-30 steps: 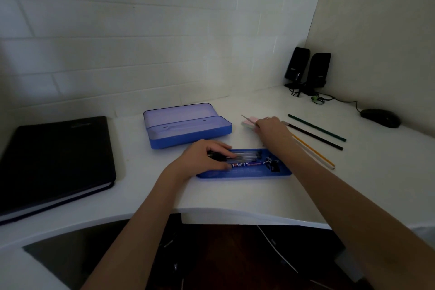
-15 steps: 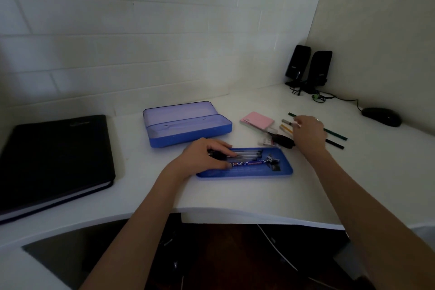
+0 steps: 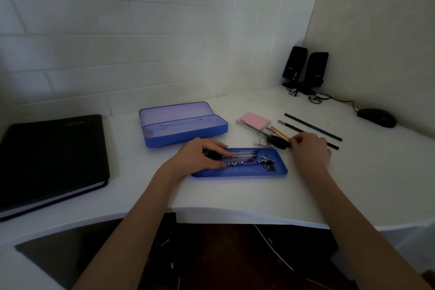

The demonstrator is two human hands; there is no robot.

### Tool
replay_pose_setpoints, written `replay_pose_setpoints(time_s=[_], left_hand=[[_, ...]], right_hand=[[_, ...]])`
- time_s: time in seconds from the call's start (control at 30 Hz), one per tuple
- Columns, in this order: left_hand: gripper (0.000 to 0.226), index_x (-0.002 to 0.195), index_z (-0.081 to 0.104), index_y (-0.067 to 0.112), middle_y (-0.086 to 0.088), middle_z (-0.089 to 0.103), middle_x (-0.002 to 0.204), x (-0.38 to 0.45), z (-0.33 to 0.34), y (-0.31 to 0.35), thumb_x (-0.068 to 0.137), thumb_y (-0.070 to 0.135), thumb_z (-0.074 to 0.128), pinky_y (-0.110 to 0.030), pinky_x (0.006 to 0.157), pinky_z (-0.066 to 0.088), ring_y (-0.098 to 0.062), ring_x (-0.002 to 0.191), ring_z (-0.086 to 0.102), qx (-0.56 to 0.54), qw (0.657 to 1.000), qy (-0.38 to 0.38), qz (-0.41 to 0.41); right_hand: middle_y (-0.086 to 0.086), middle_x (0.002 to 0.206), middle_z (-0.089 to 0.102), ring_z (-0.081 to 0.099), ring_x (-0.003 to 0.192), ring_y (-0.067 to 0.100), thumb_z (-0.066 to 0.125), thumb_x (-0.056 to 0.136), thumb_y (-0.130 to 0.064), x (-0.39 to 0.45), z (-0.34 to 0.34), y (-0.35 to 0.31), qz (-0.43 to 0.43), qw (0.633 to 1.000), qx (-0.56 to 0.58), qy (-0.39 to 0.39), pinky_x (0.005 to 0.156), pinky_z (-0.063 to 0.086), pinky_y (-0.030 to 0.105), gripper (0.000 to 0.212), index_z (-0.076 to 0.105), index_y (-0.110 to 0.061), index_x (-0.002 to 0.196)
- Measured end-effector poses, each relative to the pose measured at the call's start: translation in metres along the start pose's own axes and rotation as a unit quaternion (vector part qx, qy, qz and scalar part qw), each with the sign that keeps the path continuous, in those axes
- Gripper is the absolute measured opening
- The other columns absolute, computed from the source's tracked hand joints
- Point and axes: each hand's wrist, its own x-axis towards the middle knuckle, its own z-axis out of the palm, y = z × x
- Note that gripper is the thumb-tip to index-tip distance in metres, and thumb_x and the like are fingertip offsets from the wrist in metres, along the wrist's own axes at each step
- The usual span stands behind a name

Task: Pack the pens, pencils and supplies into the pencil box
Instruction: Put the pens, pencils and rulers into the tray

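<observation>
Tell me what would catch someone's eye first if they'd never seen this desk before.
Probably the two bright blue pieces mid-desk: a shallow tray near the front edge holding pens, with the left hand resting on them, and the open pencil box just behind it. Right of the tray, the right hand pinches at loose pencils beside a pink sticky-note pad.

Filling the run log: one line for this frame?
phase: packing | left hand: rests on pens in tray | right hand: pinching yellow pencil | box: open
</observation>
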Motion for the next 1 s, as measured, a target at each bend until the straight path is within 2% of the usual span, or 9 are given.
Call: replay_pose_setpoints(time_s=[0.2, 0.33, 0.43, 0.57, 0.63, 0.7, 0.77, 0.87, 1.0], left_hand=[[0.032, 0.097, 0.074, 0.032, 0.014, 0.065, 0.115, 0.002, 0.001, -0.002, 0.067, 0.022, 0.081, -0.023, 0.101, 0.04, 0.0, 0.11, 0.056, 0.007, 1.0, 0.007, -0.002], [0.032, 0.097, 0.074, 0.03, 0.012, 0.066, 0.113, 0.002, 0.003, -0.002, 0.067, 0.02, 0.081, -0.015, 0.094, 0.039, 0.001, 0.108, 0.056, 0.012, 1.0, 0.021, -0.001], [0.032, 0.096, 0.074, 0.028, 0.012, 0.066, 0.112, 0.002, 0.004, -0.003, 0.067, 0.019, 0.081, -0.009, 0.089, 0.038, 0.002, 0.105, 0.057, 0.022, 0.999, 0.039, 0.001], [0.031, 0.097, 0.074, 0.027, 0.011, 0.066, 0.112, 0.002, 0.004, -0.001, 0.067, 0.019, 0.081, -0.014, 0.092, 0.041, -0.001, 0.105, 0.058, 0.028, 0.999, 0.041, 0.001], [0.031, 0.096, 0.074, 0.029, 0.011, 0.066, 0.112, 0.002, 0.003, -0.001, 0.067, 0.019, 0.081, -0.017, 0.094, 0.042, -0.001, 0.105, 0.058, 0.024, 0.999, 0.038, 0.001], [0.031, 0.097, 0.074, 0.028, 0.011, 0.066, 0.113, 0.003, 0.002, -0.004, 0.068, 0.019, 0.081, -0.018, 0.095, 0.042, -0.002, 0.107, 0.058, 0.02, 0.999, 0.028, 0.003], [0.032, 0.098, 0.074, 0.028, 0.009, 0.066, 0.114, 0.002, 0.003, -0.004, 0.068, 0.019, 0.081, -0.02, 0.096, 0.043, -0.003, 0.107, 0.058, 0.017, 1.0, 0.018, 0.005], [0.035, 0.1, 0.073, 0.028, 0.011, 0.066, 0.11, 0.003, 0.001, -0.004, 0.067, 0.018, 0.081, -0.025, 0.098, 0.045, -0.005, 0.106, 0.059, 0.022, 1.0, 0.019, -0.003], [0.037, 0.094, 0.074, 0.028, 0.009, 0.064, 0.113, -0.004, -0.003, 0.006, 0.064, 0.009, 0.065, -0.022, 0.093, 0.044, -0.007, 0.11, 0.056, -0.042, 0.999, -0.003, -0.031]], right_hand=[[0.017, 0.128, 0.048, 0.04, 0.121, 0.033, 0.038, 0.093, -0.007, -0.004, 0.006, -0.012, 0.028, 0.994, -0.107, -0.016, 0.095, 0.034, 0.048, 0.031, 0.047, -0.004, 0.122], [0.021, 0.132, 0.046, 0.038, 0.124, 0.035, 0.039, 0.09, -0.002, -0.005, 0.009, -0.014, 0.053, 0.993, -0.099, -0.021, 0.098, 0.033, 0.05, 0.033, 0.041, 0.0, 0.124], [0.02, 0.123, 0.053, 0.045, 0.117, 0.034, 0.044, 0.093, -0.012, -0.005, 0.007, -0.011, 0.022, 0.996, -0.088, 0.004, 0.093, 0.036, 0.048, 0.025, 0.047, -0.002, 0.116], [0.012, 0.091, 0.064, 0.058, 0.083, 0.031, 0.046, 0.094, -0.023, -0.011, -0.001, -0.015, -0.109, 0.989, -0.02, 0.1, 0.074, 0.045, 0.04, 0.015, 0.055, -0.013, 0.099], [0.007, 0.087, 0.064, 0.058, 0.078, 0.025, 0.051, 0.092, -0.024, -0.017, -0.007, -0.019, -0.178, 0.98, 0.071, 0.056, 0.068, 0.047, 0.035, 0.012, 0.06, -0.017, 0.094], [0.001, 0.086, 0.061, 0.055, 0.078, 0.016, 0.061, 0.086, -0.02, -0.029, -0.013, -0.024, -0.236, 0.957, 0.169, -0.028, 0.07, 0.042, 0.014, 0.008, 0.067, -0.017, 0.089], [-0.003, 0.086, 0.058, 0.053, 0.077, 0.009, 0.065, 0.083, -0.013, -0.043, -0.018, -0.029, -0.275, 0.936, 0.208, -0.076, 0.07, 0.038, 0.003, 0.01, 0.071, -0.015, 0.091], [-0.004, 0.088, 0.058, 0.053, 0.076, 0.001, 0.058, 0.082, 0.001, -0.059, -0.019, -0.035, -0.294, 0.917, 0.219, -0.156, 0.067, 0.038, 0.002, 0.025, 0.072, -0.014, 0.097], [0.001, 0.086, 0.061, 0.055, 0.073, 0.001, 0.056, 0.079, 0.007, -0.067, -0.015, -0.037, -0.323, 0.901, 0.225, -0.182, 0.063, 0.037, 0.005, 0.033, 0.074, -0.016, 0.096]])
